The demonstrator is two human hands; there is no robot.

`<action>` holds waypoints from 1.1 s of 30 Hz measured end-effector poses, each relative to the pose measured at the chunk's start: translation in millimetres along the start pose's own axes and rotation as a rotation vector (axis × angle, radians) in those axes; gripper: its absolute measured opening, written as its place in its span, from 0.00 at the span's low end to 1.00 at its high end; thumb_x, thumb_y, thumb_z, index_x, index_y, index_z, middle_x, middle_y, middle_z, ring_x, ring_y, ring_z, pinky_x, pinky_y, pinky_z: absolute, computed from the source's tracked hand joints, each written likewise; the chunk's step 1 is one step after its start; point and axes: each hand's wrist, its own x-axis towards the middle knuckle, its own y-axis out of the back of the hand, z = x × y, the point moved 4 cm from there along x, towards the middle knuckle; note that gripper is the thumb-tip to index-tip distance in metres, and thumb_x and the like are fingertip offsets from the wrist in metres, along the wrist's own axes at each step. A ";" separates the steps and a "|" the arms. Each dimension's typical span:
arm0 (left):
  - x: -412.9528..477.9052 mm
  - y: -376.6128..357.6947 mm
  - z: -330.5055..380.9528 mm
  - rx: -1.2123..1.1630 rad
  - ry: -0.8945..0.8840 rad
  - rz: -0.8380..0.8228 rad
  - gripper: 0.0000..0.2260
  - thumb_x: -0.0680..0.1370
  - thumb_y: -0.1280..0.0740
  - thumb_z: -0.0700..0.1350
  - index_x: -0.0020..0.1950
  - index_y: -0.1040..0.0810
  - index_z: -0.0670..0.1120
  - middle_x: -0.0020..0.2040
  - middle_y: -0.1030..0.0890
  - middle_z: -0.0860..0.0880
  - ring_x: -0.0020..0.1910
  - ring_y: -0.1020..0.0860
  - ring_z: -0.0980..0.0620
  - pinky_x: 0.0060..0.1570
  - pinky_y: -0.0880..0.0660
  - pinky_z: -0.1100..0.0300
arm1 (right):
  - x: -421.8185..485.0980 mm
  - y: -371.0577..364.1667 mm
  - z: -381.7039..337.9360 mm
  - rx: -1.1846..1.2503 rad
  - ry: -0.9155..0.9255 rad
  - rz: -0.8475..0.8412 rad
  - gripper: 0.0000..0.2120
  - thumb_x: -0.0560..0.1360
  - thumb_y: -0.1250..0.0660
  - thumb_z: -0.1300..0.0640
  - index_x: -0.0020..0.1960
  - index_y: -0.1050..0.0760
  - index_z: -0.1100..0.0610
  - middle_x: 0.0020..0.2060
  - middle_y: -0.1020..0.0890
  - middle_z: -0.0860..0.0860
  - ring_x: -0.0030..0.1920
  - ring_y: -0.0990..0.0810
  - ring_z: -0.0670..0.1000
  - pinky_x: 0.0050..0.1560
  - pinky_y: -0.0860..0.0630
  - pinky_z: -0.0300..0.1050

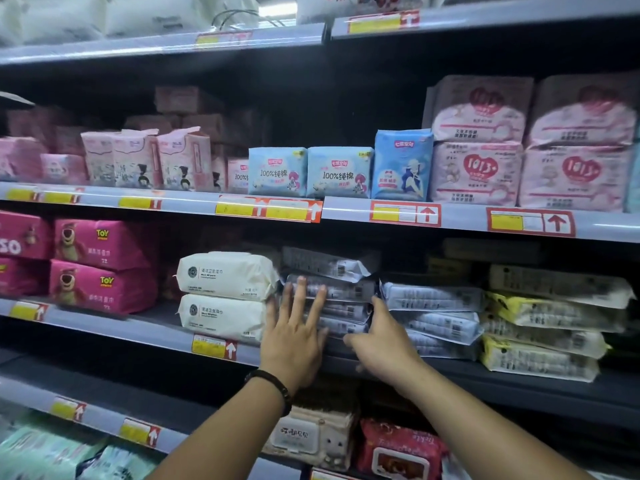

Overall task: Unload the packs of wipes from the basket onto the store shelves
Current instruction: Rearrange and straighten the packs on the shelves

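A stack of grey-white packs of wipes (341, 292) lies on the third shelf (152, 332), backs facing out. My left hand (294, 330) presses flat against the front of this stack, fingers spread. My right hand (377, 336) cups the stack's lower right corner, thumb on its right side. Two cream packs of wipes (225, 296) are stacked just left of it. A second grey stack (433, 315) sits just to the right. The basket is out of view.
Yellow-edged packs (543, 327) are piled at the right of the same shelf, pink bear packs (100, 268) at the left. The shelf above (346, 207) holds blue and pink pad packs. Below are a cream lidded pack (311, 438) and a red pack (398, 452).
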 end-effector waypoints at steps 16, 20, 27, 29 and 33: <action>5.5 19.6 6.6 -0.049 0.133 -0.113 0.38 0.84 0.52 0.65 0.84 0.68 0.48 0.85 0.63 0.37 0.84 0.62 0.37 0.82 0.56 0.38 | -7.4 0.8 -7.8 0.096 0.014 -0.100 0.47 0.79 0.28 0.59 0.87 0.54 0.42 0.84 0.39 0.50 0.44 0.19 0.46 0.51 0.13 0.55; 8.8 40.6 23.8 -0.079 0.002 0.029 0.49 0.81 0.36 0.51 0.80 0.77 0.51 0.82 0.71 0.38 0.83 0.67 0.36 0.82 0.53 0.37 | 3.0 10.3 -7.1 0.049 0.062 -0.005 0.42 0.78 0.31 0.58 0.86 0.47 0.44 0.80 0.31 0.50 0.41 0.13 0.48 0.41 0.14 0.46; 20.8 33.8 47.7 -0.043 -0.048 -0.041 0.58 0.77 0.28 0.60 0.80 0.77 0.53 0.84 0.67 0.38 0.83 0.65 0.32 0.81 0.58 0.35 | 10.7 15.0 -6.6 0.243 0.003 0.051 0.42 0.78 0.36 0.66 0.86 0.46 0.45 0.82 0.35 0.47 0.45 0.13 0.53 0.41 0.12 0.56; 23.4 29.6 56.0 -0.020 -0.063 -0.060 0.57 0.76 0.28 0.63 0.81 0.75 0.53 0.83 0.67 0.37 0.82 0.65 0.30 0.80 0.59 0.33 | 11.9 12.9 -5.9 0.301 -0.003 0.019 0.42 0.79 0.34 0.66 0.86 0.48 0.44 0.84 0.38 0.46 0.50 0.17 0.51 0.47 0.12 0.58; 27.3 23.6 60.3 -0.032 -0.049 -0.063 0.48 0.81 0.35 0.59 0.83 0.71 0.54 0.83 0.67 0.37 0.82 0.66 0.30 0.79 0.59 0.31 | 21.0 4.1 -1.7 0.335 0.032 -0.049 0.43 0.79 0.32 0.67 0.86 0.47 0.44 0.85 0.40 0.45 0.78 0.30 0.56 0.71 0.22 0.58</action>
